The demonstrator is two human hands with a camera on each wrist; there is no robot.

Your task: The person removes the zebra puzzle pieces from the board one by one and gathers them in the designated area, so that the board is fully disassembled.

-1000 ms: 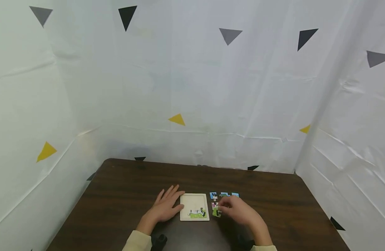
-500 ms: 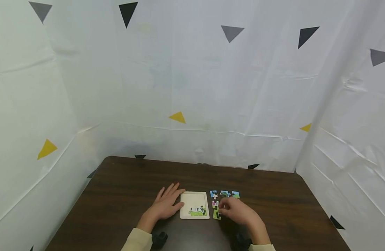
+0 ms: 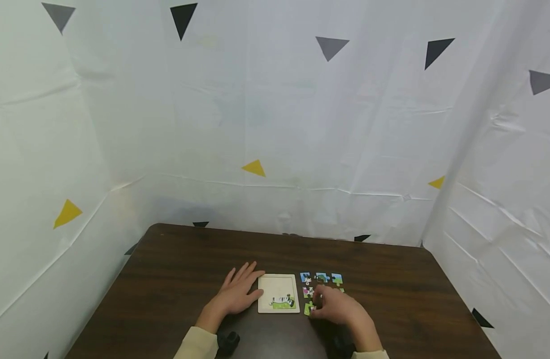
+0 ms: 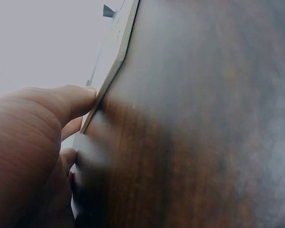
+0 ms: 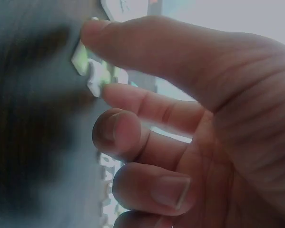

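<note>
A shallow cream puzzle tray lies on the dark table, with a zebra-patterned, green-bottomed picture section in its lower right. My left hand rests flat with spread fingers at the tray's left side. Its thumb touches the tray edge. To the right, several jigsaw pieces lie in rows, among them a blue-topped piece and a green piece. My right hand bends over the nearer pieces, thumb and index finger apart around a green-and-white piece. Whether they grip it is unclear; the hand hides several pieces.
The brown wood-grain table has rounded far corners. White sheeting with grey, black and yellow triangles stands behind it and at both sides. Dark wrist gear sits under the left wrist.
My right thumb and index finger have spread apart, the thumb shifting toward the near side. More pieces show past the right hand. The left hand stays at the tray.
</note>
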